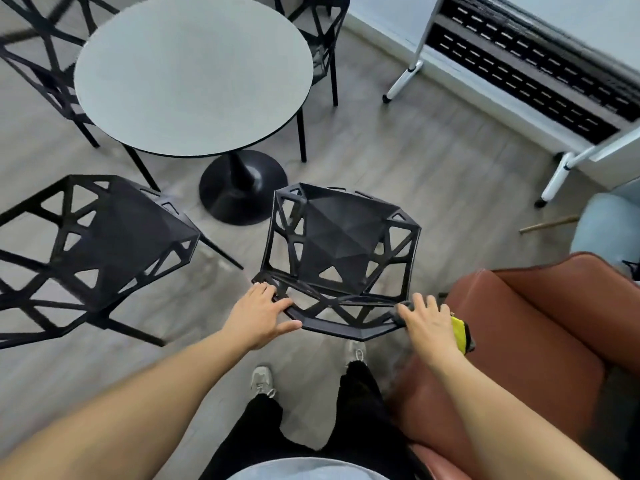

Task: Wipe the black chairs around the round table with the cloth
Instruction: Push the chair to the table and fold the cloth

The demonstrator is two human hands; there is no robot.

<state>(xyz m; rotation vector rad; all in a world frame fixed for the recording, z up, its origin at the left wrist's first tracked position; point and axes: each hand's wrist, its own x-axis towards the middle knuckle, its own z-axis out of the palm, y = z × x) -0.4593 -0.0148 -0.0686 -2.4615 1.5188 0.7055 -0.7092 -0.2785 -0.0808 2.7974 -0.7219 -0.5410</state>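
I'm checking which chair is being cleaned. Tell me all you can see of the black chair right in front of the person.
The black chair is an angular, faceted shell with triangular cut-outs, apparently matte plastic or metal. It stands upright on the wood-look floor, its seat facing the round table. The left hand rests on its backrest rim; the right hand presses a cloth against the rim's right corner.

Cloth [462, 332]: mostly hidden under the right hand [427, 323].
Left chair [93, 244]: cut off by the edge.
Far chairs [41, 57]: blurred, partly behind the table [194, 74].
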